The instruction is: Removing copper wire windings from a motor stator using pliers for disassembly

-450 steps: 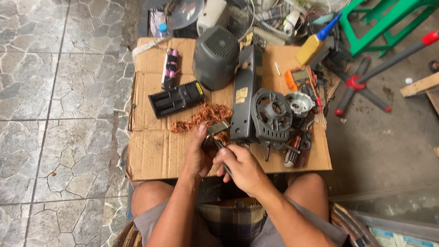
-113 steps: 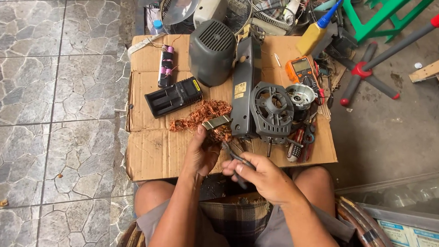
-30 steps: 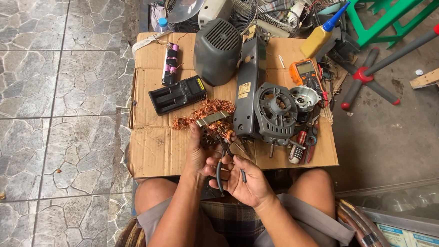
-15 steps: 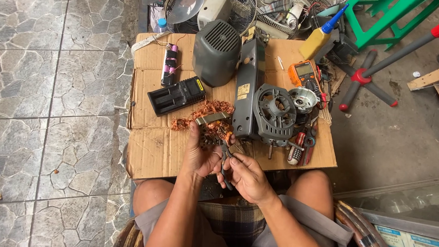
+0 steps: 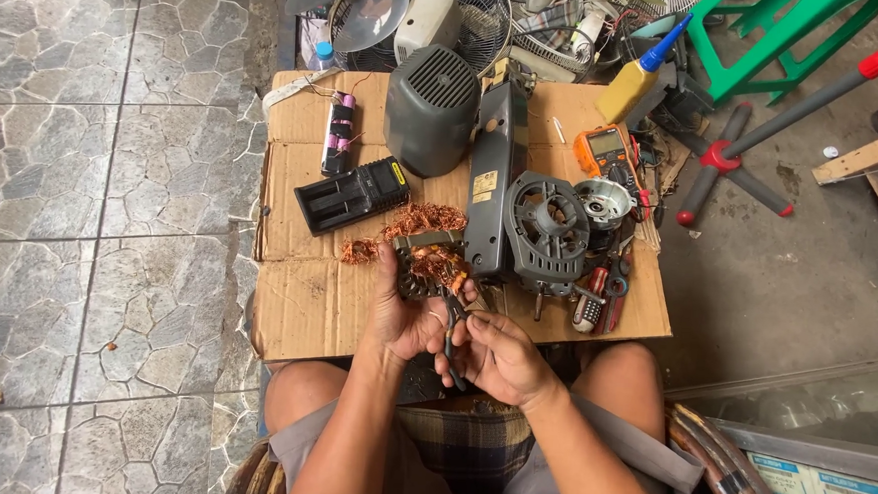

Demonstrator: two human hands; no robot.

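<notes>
Vs 0.5 s ago: little change. Stator [image 5: 428,266] w/ copper windings kept in the left hand [image 5: 406,310], same spot over the near edge of the cardboard sheet [image 5: 306,300]. Right hand [image 5: 498,358] seen a bit lower and closer to the lap; pliers [image 5: 452,333] kept upright, tips at the copper. Vs 1.0 s ago: hands brought closer together, the pliers no longer held away from the stator.

Left hand: palm turned up-right, thumb laid along the stator's left side, fingers curled under it, clamped on the stator. Forearm is run up from the lower left, over the left knee.

Right hand: closed around the dark pliers handles, knuckles toward camera, fingers wrapped, thumb on top. Pliers jaws are hidden among the windings; whether wire is pinched can't be told. Both hands are touching or nearly touching at the fingers.

Stator located just beside the long grey motor housing [image 5: 493,180], near the loose copper wire pile [image 5: 415,221]. Further back on the cardboard: black battery charger [image 5: 354,194], pink-wrapped battery pack [image 5: 338,131], grey vented cover [image 5: 431,106], round grey motor end cap [image 5: 548,228], orange multimeter [image 5: 609,151]. Yellow bottle w/ blue nozzle [image 5: 640,72] sits past the cardboard's far edge. Tiled floor [image 5: 90,209] at left.
</notes>
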